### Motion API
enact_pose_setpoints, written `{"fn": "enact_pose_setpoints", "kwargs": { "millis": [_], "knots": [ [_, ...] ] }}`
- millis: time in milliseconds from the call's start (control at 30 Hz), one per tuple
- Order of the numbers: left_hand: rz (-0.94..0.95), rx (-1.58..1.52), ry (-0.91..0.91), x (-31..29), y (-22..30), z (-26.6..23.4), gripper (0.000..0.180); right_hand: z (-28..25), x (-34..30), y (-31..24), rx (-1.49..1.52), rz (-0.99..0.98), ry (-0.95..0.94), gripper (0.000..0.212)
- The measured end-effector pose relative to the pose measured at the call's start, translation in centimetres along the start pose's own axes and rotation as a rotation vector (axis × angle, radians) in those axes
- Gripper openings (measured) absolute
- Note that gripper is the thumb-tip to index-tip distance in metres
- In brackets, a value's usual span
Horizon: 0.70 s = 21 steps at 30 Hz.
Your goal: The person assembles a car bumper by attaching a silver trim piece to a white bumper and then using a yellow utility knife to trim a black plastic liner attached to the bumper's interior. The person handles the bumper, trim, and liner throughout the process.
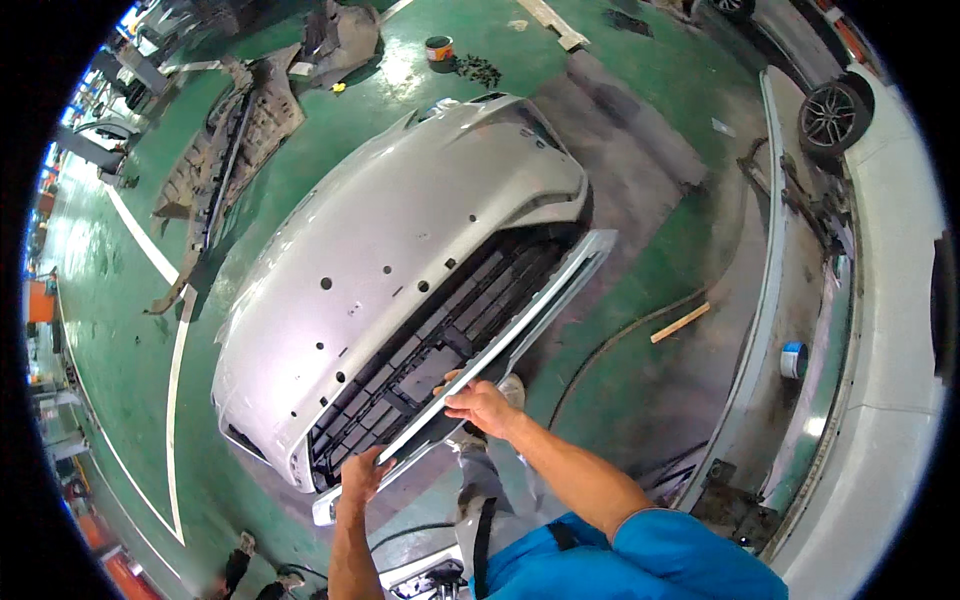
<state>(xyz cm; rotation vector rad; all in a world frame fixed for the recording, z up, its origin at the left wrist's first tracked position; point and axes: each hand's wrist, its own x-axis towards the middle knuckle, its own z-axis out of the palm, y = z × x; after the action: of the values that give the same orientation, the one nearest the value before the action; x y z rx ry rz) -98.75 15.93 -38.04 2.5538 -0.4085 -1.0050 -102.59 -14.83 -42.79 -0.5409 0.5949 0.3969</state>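
We find the long, narrow pale-silver strip (507, 341) right under the fingers, along the near side of the pearl-silver moulded bumper (370, 260) on the green floor (250, 520). Its long axis slants lower left to upper right; the left hand (362, 476), nearer the lower end, and right hand (481, 407), near mid-length, both appear curled closed around it.

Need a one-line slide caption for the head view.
Left hand and right hand hold a long pale strip along a silver car bumper on a green floor.
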Motion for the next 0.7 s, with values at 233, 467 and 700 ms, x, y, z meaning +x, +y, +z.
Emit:
{"fn": "enact_pose_setpoints", "kwargs": {
  "millis": [233, 467, 700],
  "knots": [
    [-0.087, -0.076, -0.024, 0.7, -1.9, -0.2, 0.038, 1.1, 1.8, 1.4, -0.021, -0.015, 0.026, 0.048],
    [-0.132, -0.143, -0.091, 1.3, -4.2, -0.3, 0.040, 2.5, 3.7, 3.3, -0.016, -0.028, 0.091, 0.044],
    [-0.171, -0.438, -0.180, 2.9, -8.1, 0.3, 0.027, 4.0, 6.1, 4.4, -0.104, -0.044, 0.138, 0.032]
  ]
}}
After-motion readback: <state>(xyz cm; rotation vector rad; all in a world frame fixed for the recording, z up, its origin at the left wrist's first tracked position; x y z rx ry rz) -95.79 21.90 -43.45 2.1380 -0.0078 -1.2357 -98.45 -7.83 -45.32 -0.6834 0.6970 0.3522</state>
